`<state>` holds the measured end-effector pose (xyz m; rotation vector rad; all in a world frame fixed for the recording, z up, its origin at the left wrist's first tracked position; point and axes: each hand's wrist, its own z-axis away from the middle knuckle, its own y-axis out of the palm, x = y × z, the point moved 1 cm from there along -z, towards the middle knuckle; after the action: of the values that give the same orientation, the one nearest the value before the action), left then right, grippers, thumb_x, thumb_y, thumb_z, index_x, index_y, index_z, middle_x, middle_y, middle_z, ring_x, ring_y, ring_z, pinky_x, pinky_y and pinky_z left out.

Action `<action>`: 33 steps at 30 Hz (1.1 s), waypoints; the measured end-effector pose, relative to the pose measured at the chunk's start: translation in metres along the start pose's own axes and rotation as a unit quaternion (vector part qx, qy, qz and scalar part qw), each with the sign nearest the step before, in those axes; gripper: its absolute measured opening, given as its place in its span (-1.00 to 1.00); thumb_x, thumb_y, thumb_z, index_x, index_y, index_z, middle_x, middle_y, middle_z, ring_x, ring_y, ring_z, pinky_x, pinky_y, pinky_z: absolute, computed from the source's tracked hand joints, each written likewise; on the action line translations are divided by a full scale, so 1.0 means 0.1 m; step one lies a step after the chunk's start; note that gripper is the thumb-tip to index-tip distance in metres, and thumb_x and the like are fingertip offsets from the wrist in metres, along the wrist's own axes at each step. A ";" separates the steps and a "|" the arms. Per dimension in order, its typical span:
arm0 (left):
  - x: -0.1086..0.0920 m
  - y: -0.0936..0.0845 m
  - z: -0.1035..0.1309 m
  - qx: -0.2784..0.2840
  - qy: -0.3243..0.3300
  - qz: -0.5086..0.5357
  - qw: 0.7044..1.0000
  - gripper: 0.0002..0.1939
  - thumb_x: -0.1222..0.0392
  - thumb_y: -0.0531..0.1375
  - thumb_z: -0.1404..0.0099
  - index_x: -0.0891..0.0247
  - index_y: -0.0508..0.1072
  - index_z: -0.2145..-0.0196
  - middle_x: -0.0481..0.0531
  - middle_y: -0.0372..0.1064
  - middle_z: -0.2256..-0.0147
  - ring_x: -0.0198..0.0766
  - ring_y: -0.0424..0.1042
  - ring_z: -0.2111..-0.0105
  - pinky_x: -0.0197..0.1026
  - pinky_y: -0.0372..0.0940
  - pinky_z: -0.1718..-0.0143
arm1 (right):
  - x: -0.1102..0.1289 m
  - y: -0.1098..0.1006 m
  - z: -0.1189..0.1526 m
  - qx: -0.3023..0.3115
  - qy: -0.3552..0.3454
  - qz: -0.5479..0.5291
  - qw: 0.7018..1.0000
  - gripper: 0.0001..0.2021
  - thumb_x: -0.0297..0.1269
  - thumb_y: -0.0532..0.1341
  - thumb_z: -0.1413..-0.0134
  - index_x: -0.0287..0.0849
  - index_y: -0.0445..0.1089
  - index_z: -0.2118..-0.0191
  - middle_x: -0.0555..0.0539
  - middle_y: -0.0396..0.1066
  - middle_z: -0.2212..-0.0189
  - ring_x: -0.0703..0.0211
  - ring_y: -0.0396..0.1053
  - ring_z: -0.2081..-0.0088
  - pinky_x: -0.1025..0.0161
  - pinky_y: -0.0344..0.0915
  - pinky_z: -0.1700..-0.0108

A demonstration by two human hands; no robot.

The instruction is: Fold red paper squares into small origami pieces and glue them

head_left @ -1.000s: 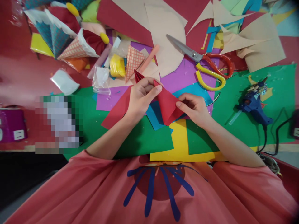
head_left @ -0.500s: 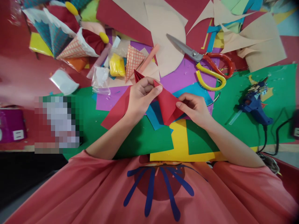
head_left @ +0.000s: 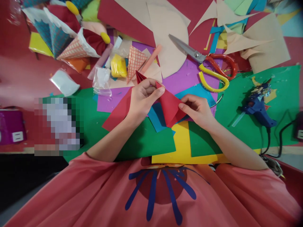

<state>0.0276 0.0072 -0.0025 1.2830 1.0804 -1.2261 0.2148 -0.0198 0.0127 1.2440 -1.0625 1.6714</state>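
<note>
on the worktop, the green sheet [head_left: 142, 142] spreads widest, with the purple sheet [head_left: 175, 82] and the yellow sheet [head_left: 183, 142] showing beside it. the scissors [head_left: 201, 57] lie beyond the hands, blades parted, and the blue glue gun [head_left: 259, 110] rests off to the right.

between the two hands, above a blue piece [head_left: 157, 116], is the folded red sheet [head_left: 168, 105], its lower end flaring open. it looks light and thin, with enough stiffness to hold a fold, probably not slippery, though a hard squeeze could crease it. the narrow upper corner and the side edge seem the best places to take hold.

the left hand [head_left: 144, 97] is clamped on that upper corner, thumb against curled fingers. the right hand [head_left: 197, 110] has thumb and forefinger nearly together, pinching only the side edge. smallest, the dark red pleated tip [head_left: 140, 77] pokes out past the left knuckles; whether it joins the folded sheet, i cannot tell.
</note>
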 end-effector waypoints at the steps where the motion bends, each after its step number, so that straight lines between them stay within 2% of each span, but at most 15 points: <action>1: -0.01 0.00 0.00 -0.003 -0.003 0.008 1.000 -0.71 -0.03 0.36 -0.10 0.22 0.43 0.42 -0.14 0.36 0.57 -0.46 0.35 0.60 -0.40 0.34 0.56 | 0.00 0.00 0.00 -0.001 0.000 0.000 1.000 -0.78 -0.18 0.21 -0.09 -0.17 0.29 0.49 0.05 0.25 0.56 0.33 0.14 0.50 0.30 0.07 0.47; 6: -0.05 0.02 0.00 -0.014 -0.029 0.028 0.999 -0.76 0.08 0.39 -0.08 0.25 0.44 0.43 -0.15 0.36 0.60 -0.48 0.34 0.63 -0.42 0.32 0.57 | -0.01 0.00 0.00 -0.005 0.003 0.000 1.000 -0.78 -0.18 0.22 -0.08 -0.17 0.29 0.48 0.05 0.26 0.56 0.33 0.15 0.50 0.31 0.08 0.47; 15: -0.05 0.01 0.00 -0.014 -0.032 0.046 0.998 -0.79 0.13 0.38 -0.10 0.24 0.44 0.43 -0.15 0.38 0.59 -0.47 0.36 0.62 -0.41 0.32 0.58 | 0.01 0.00 -0.01 -0.017 -0.013 0.007 1.000 -0.74 -0.11 0.23 -0.09 -0.18 0.31 0.48 0.04 0.27 0.55 0.34 0.15 0.50 0.32 0.07 0.48; 24: 0.00 0.00 0.00 -0.011 -0.013 0.030 0.999 -0.76 0.05 0.36 -0.14 0.23 0.42 0.40 -0.13 0.37 0.57 -0.42 0.42 0.57 -0.39 0.36 0.54 | 0.01 0.00 -0.01 -0.016 -0.017 -0.002 1.000 -0.73 -0.12 0.22 -0.11 -0.18 0.31 0.48 0.05 0.25 0.55 0.35 0.13 0.50 0.32 0.08 0.46; 33: -0.01 0.00 -0.01 -0.010 -0.016 0.043 0.999 -0.72 0.02 0.39 -0.08 0.23 0.43 0.42 -0.14 0.37 0.58 -0.47 0.36 0.61 -0.43 0.34 0.57 | 0.00 0.00 -0.01 -0.018 -0.014 -0.003 1.000 -0.77 -0.18 0.21 -0.10 -0.18 0.31 0.48 0.05 0.26 0.55 0.34 0.13 0.50 0.32 0.07 0.47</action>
<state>0.0278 0.0079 -0.0017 1.2779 1.0026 -1.1646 0.2143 -0.0188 0.0120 1.2501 -1.1005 1.6267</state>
